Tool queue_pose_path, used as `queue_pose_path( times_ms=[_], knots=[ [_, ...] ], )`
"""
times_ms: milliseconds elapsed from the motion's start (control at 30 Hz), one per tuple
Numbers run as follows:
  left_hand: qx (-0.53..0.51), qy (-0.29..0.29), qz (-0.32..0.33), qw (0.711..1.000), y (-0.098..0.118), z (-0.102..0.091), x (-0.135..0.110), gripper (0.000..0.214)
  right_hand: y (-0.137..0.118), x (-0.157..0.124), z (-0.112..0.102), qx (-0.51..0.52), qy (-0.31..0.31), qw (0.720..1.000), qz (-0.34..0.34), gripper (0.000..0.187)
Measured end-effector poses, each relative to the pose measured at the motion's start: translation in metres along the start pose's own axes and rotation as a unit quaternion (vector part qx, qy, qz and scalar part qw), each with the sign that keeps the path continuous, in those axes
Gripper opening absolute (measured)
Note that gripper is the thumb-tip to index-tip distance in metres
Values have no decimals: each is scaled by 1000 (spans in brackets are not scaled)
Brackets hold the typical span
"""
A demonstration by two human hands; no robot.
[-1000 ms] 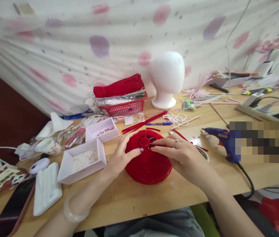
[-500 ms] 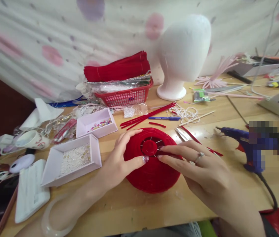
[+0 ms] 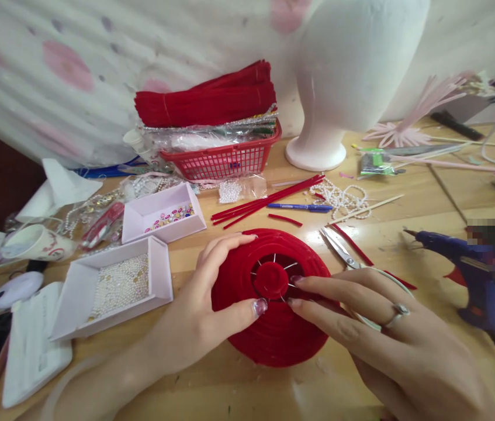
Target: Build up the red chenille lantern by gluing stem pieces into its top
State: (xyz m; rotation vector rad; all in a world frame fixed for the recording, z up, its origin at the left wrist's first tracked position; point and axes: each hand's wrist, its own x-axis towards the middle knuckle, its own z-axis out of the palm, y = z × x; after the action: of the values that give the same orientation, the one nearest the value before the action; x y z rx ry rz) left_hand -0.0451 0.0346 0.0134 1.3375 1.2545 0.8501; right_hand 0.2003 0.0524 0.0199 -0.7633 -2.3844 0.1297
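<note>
A domed round red piece [image 3: 273, 339], which looks wound from chenille stems, sits on the table in front of me. Its central opening holds a small red disc [image 3: 272, 278], joined to the surrounding ring by thin pale wires. My left hand [image 3: 212, 298] grips the piece from the left, thumb on top near the opening and fingers over the far side. From the right, my right hand [image 3: 374, 321] holds it, two fingertips at the opening's edge beside the wires and the other fingers partly hidden. Scissors [image 3: 339, 245] lie just beyond my right hand.
A blue glue gun [image 3: 461, 263] lies at right. Left stand a box of pearl beads [image 3: 159, 280] and a box of gems [image 3: 163, 234]. Behind are red stems [image 3: 265, 202], a blue pen [image 3: 300, 207], a red basket [image 3: 225, 164] and a white foam head [image 3: 352, 76].
The view has moved closer and lower, so things look larger. Both hands stay on the red piece in nearly the same hold; more of the scissors shows.
</note>
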Motion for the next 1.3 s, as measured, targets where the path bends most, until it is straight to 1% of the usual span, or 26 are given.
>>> queue_pose_path(
  times_ms=[67,200,300,467,600,667,767,933,1033,1133,1200,1300],
  knots=[
    [4,-3,0,1000,0,-2,0,61,1,-3,3,9,6,1000,7,36],
    [-2,-15,2,1000,-1,-5,1,64,1,-5,8,31,49,998,26,37],
    [-14,-20,4,1000,-2,-5,1,65,0,-3,8,43,25,998,29,33],
    [-3,-25,4,1000,1,-4,1,64,-3,-4,13,49,62,995,58,39],
    [30,-26,-7,999,5,-5,1,73,-7,-9,12,54,43,996,64,37],
    [50,-23,-14,998,6,-5,0,77,-9,-10,8,52,26,995,80,37],
    [80,-6,-10,997,5,-2,-2,77,-10,-8,3,44,-3,994,99,36],
    [138,43,30,989,1,6,-3,73,-3,5,-4,54,-37,997,40,37],
    [122,40,36,991,0,7,-2,70,2,13,-9,67,-59,996,26,37],
    [129,42,52,989,-1,7,-1,67,6,20,-15,74,-64,995,-2,34],
    [146,53,69,985,-3,7,0,64,7,23,-18,77,-81,994,-11,34],
    [174,79,106,976,-8,10,0,61,9,27,-21,86,-115,990,-3,35]
  ],
)
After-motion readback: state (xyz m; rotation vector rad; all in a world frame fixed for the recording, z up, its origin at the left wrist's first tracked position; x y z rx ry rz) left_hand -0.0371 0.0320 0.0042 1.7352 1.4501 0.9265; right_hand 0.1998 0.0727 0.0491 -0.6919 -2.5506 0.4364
